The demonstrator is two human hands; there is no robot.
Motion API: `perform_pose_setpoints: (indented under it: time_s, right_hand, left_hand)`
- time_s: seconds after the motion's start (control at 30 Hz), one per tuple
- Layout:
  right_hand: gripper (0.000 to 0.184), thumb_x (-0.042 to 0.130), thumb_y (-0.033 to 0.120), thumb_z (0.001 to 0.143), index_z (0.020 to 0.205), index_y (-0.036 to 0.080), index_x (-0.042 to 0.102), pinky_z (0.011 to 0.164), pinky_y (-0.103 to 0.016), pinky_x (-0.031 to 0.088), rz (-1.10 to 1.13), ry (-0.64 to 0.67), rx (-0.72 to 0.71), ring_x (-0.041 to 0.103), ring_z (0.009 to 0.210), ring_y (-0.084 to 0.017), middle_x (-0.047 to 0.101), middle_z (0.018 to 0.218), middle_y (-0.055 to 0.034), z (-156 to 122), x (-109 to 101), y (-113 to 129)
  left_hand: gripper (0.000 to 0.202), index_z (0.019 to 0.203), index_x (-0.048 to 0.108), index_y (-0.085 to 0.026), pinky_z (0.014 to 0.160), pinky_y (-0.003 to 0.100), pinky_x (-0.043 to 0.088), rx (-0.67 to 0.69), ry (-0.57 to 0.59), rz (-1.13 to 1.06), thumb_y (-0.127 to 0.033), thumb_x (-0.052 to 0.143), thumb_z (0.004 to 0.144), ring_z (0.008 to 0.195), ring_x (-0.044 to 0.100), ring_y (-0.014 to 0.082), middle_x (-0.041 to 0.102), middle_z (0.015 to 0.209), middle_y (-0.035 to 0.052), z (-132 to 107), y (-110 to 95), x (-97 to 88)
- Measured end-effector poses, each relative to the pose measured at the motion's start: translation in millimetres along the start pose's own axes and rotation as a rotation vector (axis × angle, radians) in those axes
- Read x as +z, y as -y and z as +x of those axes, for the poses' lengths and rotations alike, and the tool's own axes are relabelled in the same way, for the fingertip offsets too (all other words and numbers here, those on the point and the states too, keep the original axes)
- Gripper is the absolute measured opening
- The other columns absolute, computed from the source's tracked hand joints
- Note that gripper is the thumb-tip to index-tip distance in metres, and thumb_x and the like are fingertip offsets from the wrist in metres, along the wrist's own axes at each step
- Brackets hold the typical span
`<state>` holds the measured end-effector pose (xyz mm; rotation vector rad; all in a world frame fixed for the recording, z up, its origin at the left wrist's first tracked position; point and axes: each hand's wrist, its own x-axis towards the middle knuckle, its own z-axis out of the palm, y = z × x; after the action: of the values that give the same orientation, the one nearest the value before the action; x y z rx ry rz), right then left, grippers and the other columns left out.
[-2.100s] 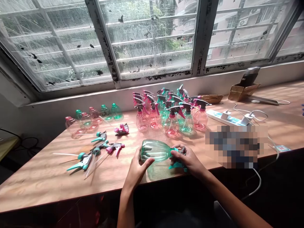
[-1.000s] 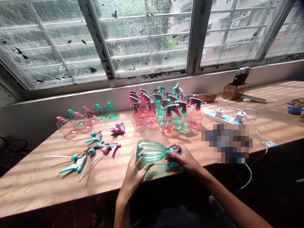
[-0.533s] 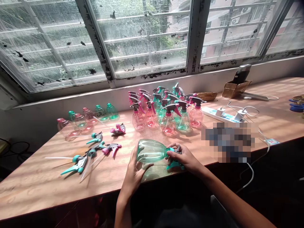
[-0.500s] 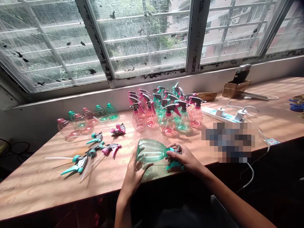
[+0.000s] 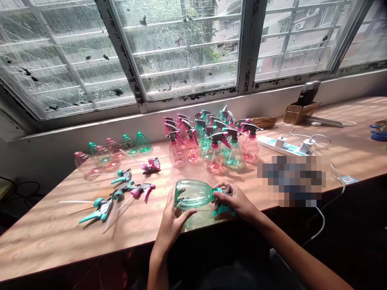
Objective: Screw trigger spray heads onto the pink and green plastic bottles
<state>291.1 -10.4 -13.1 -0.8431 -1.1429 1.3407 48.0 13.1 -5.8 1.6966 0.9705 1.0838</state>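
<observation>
A clear green spray bottle lies sideways in the air over the table's front edge, its base to the left. My left hand is closed around the base end, with the thumb along the lower side. At the neck, my right hand grips the green and grey trigger sprayer head, which points right with its green trigger hanging down. Loose trigger heads with thin tubes, some green and some pink, lie left of my hands.
Several finished pink and green spray bottles stand behind my hands. Headless bottles stand at the back left. A white power strip with plugs, a small cardboard box and a blurred patch lie to the right.
The left hand's thumb has shifted slightly along the bottle. Both hands keep hold of the bottle and its head in nearly the same place.
</observation>
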Motion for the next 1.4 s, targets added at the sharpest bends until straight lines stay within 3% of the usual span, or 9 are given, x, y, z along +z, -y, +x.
perform_pose_setpoints:
  time_s: [0.27, 0.47, 0.7, 0.87, 0.97, 1.1, 1.2, 1.4]
  right_hand:
    - [0.038, 0.081, 0.044, 0.081, 0.098, 0.019, 0.057, 0.060, -0.028, 0.058, 0.023, 0.004, 0.002, 0.073, 0.058, -0.017, 0.077, 0.070, -0.0004, 1, -1, -2]
    - [0.040, 0.082, 0.043, 0.079, 0.099, 0.019, 0.056, 0.062, -0.029, 0.056, -0.054, 0.049, 0.044, 0.074, 0.060, -0.018, 0.076, 0.071, -0.0006, 0, -1, -2]
    - [0.041, 0.082, 0.045, 0.079, 0.099, 0.019, 0.057, 0.063, -0.030, 0.056, -0.076, 0.019, 0.051, 0.072, 0.061, -0.019, 0.077, 0.068, -0.0011, -1, 0, -2]
    - [0.041, 0.081, 0.046, 0.080, 0.099, 0.019, 0.057, 0.063, -0.030, 0.056, -0.033, -0.012, 0.046, 0.073, 0.062, -0.019, 0.077, 0.070, -0.0014, 0, 0, -2]
    - [0.042, 0.082, 0.047, 0.080, 0.100, 0.019, 0.057, 0.061, -0.030, 0.056, -0.017, -0.016, 0.047, 0.073, 0.061, -0.019, 0.076, 0.070, -0.0012, 0, 0, -2]
    - [0.043, 0.081, 0.048, 0.080, 0.100, 0.018, 0.057, 0.061, -0.030, 0.057, -0.027, -0.009, 0.049, 0.073, 0.060, -0.019, 0.076, 0.069, -0.0016, -1, 1, 0]
    - [0.043, 0.081, 0.048, 0.080, 0.100, 0.018, 0.057, 0.061, -0.030, 0.057, -0.035, 0.005, 0.051, 0.072, 0.060, -0.019, 0.076, 0.068, -0.0020, -1, 2, 0]
    - [0.044, 0.082, 0.047, 0.079, 0.100, 0.018, 0.057, 0.063, -0.031, 0.058, -0.011, -0.043, 0.035, 0.072, 0.061, -0.019, 0.075, 0.073, -0.0013, -2, 1, -3]
  left_hand:
    - [0.090, 0.158, 0.020, -0.034, 0.115, 0.047, 0.043, 0.002, -0.002, -0.016, -0.035, 0.074, 0.086, 0.138, 0.049, 0.0316, 0.045, 0.153, 0.0090, -4, -1, 5.5]
    - [0.112, 0.160, 0.016, -0.030, 0.116, 0.053, 0.039, -0.089, -0.065, -0.007, -0.041, 0.086, 0.072, 0.140, 0.046, 0.0382, 0.040, 0.157, 0.0145, -4, -8, 4.8]
    - [0.088, 0.152, 0.039, -0.024, 0.116, 0.050, 0.039, 0.002, -0.092, 0.063, -0.043, 0.083, 0.078, 0.136, 0.050, 0.0351, 0.055, 0.142, 0.0119, 0, 0, 1.8]
    - [0.090, 0.158, 0.025, -0.028, 0.120, 0.051, 0.033, 0.015, -0.030, 0.089, -0.040, 0.077, 0.085, 0.139, 0.048, 0.0330, 0.052, 0.147, 0.0116, -3, -2, 3.6]
    - [0.096, 0.160, 0.015, -0.031, 0.118, 0.048, 0.035, -0.008, 0.003, 0.046, -0.038, 0.076, 0.087, 0.138, 0.049, 0.0315, 0.050, 0.149, 0.0109, -5, -6, 5.1]
    - [0.104, 0.160, 0.011, -0.030, 0.115, 0.046, 0.041, -0.040, 0.002, 0.003, -0.036, 0.080, 0.083, 0.134, 0.054, 0.0306, 0.055, 0.143, 0.0106, -6, -7, 5.8]
    - [0.113, 0.161, 0.007, -0.028, 0.117, 0.050, 0.038, -0.070, -0.005, 0.009, -0.038, 0.084, 0.078, 0.137, 0.050, 0.0334, 0.051, 0.148, 0.0139, -7, -5, 5.4]
    - [0.095, 0.157, 0.024, -0.024, 0.117, 0.049, 0.038, -0.022, -0.023, 0.117, -0.041, 0.079, 0.082, 0.136, 0.051, 0.0337, 0.052, 0.147, 0.0147, -4, -3, 6.5]
